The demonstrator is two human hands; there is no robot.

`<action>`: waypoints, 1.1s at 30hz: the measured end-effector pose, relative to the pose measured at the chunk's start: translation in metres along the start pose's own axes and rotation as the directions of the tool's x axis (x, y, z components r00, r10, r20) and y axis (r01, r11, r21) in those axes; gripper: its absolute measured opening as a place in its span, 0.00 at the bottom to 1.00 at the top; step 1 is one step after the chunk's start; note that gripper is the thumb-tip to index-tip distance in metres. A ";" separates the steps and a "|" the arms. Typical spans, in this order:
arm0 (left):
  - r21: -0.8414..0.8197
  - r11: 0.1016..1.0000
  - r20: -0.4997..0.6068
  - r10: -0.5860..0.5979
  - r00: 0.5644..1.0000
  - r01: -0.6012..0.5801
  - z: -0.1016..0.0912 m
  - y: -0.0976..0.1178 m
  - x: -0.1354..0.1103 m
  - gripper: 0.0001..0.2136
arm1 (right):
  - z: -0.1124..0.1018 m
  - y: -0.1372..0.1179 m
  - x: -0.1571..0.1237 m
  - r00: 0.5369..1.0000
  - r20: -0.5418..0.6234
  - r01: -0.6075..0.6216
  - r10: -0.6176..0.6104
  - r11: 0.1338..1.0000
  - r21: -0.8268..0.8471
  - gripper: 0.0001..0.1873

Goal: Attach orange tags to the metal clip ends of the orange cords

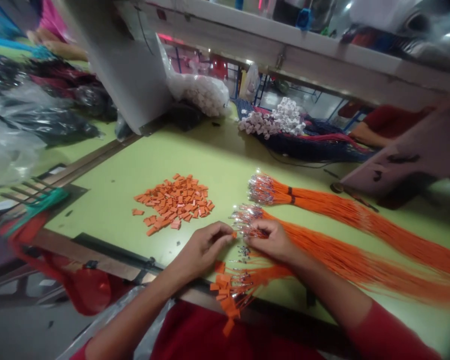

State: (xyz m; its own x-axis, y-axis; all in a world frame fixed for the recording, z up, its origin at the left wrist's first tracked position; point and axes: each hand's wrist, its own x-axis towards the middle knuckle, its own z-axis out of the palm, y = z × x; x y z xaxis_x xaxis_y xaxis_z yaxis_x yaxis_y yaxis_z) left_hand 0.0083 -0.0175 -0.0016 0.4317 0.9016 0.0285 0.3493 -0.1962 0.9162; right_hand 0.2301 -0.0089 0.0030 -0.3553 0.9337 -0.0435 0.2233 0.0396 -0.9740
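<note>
My left hand (pixel 204 247) pinches a small orange block (pixel 233 234) between thumb and fingers, right next to the fingertips of my right hand (pixel 270 240). My right hand rests curled over the metal-tipped ends of a bundle of orange cords (pixel 341 260). Below my hands, a bunch of cord ends (pixel 225 295) carries orange blocks. A loose pile of small orange blocks (pixel 174 204) lies on the lime-green table (pixel 217 160) to the left of my hands. A second orange cord bundle (pixel 345 210), tied with a dark band, lies farther back.
White rolled items (pixel 281 120) sit on dark blue and red cords (pixel 311 150) at the table's back. A bag of white pieces (pixel 198 92) stands nearby. A co-worker's arm (pixel 371 132) in a red sleeve shows at the right, beneath a white overhead shelf (pixel 285 60). Plastic bags (pixel 22 120) lie at the left.
</note>
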 end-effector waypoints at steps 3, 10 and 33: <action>-0.061 0.998 -0.010 -0.029 1.000 0.028 0.005 0.002 -0.009 0.09 | -0.001 -0.002 0.000 0.999 0.009 0.032 -0.032 0.999 -0.023 0.08; -0.109 0.993 -0.028 -0.049 0.998 0.045 0.007 0.002 -0.010 0.10 | -0.001 -0.002 0.000 0.999 0.018 0.050 -0.049 0.998 -0.035 0.08; -0.064 0.997 -0.254 0.026 0.967 -0.043 0.033 -0.004 -0.020 0.07 | 0.007 0.000 -0.003 0.994 0.106 -0.022 0.034 0.994 -0.109 0.07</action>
State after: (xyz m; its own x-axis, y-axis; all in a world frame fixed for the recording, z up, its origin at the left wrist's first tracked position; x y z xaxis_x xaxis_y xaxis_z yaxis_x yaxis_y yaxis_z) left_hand 0.0257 -0.0473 -0.0190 0.2153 0.9645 0.1526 0.2766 -0.2101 0.9377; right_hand 0.2250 -0.0142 0.0014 -0.4420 0.8914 -0.1001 0.3288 0.0572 -0.9427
